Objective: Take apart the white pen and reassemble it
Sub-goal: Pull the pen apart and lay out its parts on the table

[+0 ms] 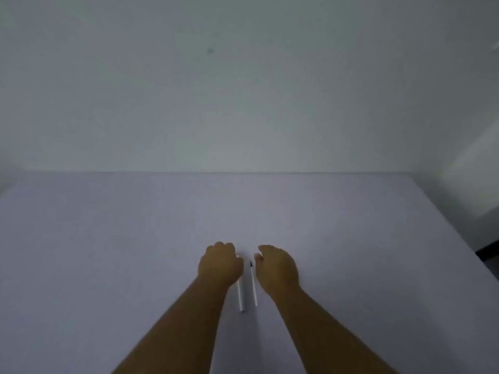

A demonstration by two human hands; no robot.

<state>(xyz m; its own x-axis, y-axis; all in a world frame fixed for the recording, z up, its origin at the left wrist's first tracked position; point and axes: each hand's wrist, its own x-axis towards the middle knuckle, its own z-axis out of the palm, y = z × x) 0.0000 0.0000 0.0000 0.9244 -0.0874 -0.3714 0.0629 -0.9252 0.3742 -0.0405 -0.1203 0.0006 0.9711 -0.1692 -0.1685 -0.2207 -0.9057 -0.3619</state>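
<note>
The white pen is in two pieces on the table, between my hands. The thicker white barrel points toward me, and its far end runs under my left hand, whose fingers are curled down over it. The thin white refill, with a dark tip at its far end, lies just right of the barrel, roughly parallel to it and apart from it. My right hand hovers right beside the refill with curved fingers and the thumb near the dark tip, and it holds nothing.
The pale lilac table runs back to a plain grey wall. Its right edge slants toward me, with dark floor beyond it at the far right.
</note>
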